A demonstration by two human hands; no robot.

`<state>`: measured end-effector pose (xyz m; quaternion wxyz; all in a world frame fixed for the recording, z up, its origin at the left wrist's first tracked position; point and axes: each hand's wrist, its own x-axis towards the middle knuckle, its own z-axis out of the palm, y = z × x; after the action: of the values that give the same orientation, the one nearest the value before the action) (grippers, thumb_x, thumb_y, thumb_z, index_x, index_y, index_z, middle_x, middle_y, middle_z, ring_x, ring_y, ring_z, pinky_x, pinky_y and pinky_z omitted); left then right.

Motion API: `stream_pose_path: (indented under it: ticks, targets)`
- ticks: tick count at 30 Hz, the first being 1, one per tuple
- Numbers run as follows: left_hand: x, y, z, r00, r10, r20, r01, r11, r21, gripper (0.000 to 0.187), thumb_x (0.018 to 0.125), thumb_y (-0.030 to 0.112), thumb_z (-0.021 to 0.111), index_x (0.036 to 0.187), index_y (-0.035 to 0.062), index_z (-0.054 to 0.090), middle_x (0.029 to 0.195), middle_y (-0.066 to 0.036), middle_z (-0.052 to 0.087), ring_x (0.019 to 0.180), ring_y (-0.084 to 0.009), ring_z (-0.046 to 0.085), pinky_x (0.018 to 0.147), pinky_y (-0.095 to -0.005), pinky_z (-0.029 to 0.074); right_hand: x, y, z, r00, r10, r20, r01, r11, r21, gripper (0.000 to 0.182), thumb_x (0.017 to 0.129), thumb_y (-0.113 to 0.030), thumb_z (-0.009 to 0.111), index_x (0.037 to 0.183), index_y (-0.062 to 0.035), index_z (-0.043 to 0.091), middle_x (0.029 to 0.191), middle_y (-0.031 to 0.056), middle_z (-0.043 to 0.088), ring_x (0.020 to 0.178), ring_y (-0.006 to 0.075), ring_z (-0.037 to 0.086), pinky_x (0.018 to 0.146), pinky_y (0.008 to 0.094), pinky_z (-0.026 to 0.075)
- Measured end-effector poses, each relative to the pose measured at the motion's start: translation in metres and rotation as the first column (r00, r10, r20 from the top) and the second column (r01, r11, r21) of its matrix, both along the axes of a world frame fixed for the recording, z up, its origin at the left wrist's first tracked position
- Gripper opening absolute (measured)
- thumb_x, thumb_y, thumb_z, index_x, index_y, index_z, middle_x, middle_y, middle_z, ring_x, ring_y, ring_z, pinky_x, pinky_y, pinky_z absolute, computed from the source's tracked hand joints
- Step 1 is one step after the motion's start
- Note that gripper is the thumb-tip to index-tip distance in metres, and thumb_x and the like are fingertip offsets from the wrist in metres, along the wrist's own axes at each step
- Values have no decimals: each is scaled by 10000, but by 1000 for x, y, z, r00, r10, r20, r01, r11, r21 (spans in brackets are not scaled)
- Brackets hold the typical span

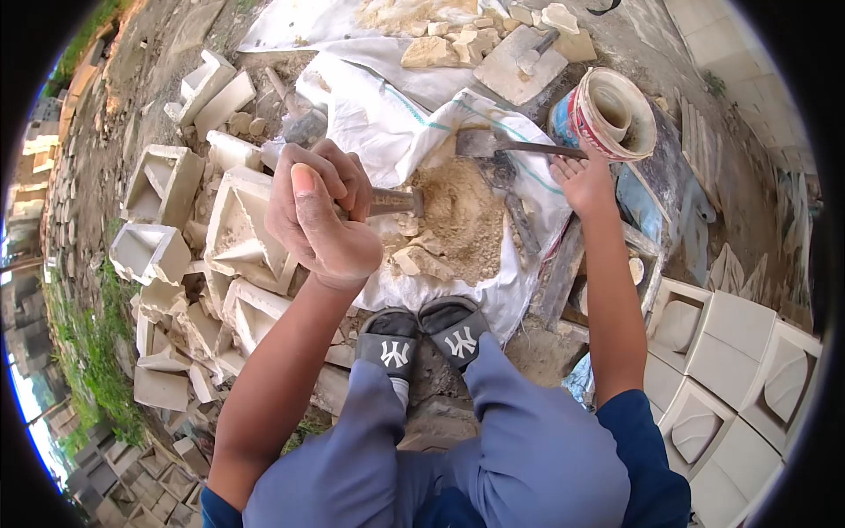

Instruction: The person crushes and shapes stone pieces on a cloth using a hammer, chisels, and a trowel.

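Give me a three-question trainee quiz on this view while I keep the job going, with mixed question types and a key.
1. Short answer: what does the left hand grip?
2. True or false: the right hand is clenched into a fist.
3. Fill in the blank: the crumbled material lies on a ____ sheet.

Key:
1. A hammer-like tool; part of its handle is hidden in the fist.
2. False. The hand is open, with its fingers extended.
3. White.
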<state>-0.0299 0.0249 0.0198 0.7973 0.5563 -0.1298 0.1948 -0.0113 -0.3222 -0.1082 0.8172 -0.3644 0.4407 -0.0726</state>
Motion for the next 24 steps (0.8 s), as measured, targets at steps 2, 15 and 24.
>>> stream_pose_path:
  ticks: [2, 15, 24]
  targets:
    - [-2, -1, 2, 1000, 0, -6, 0, 1000, -2, 428, 1042, 346, 405, 727, 57, 380, 594, -14, 366, 474, -52, 280, 414, -209, 227, -27, 19, -3, 991, 107, 82, -97, 989, -113, 632, 916, -279, 643, 1423, 2, 391, 1425, 195, 455, 1267, 322, 505, 1093, 456, 380]
    - [-4, -9, 1, 997, -9, 76, 8, 1000, 2, 400, 1040, 259, 401, 691, 68, 369, 584, 9, 344, 479, -47, 284, 402, -214, 216, -115, 85, -95, 704, 152, -693, -618, -350, -704, 557, 908, -187, 652, 1386, -6, 432, 1380, 262, 435, 1123, 429, 570, 957, 494, 473]
    - [-9, -5, 0, 999, 3, 48, -2, 1000, -29, 404, 1037, 260, 411, 684, 77, 346, 586, 15, 336, 487, -43, 275, 405, -207, 197, -115, 91, -54, 611, 355, -708, -752, -19, -659, 507, 901, -187, 665, 1325, 4, 464, 1136, 289, 607, 1091, 456, 587, 903, 485, 477]
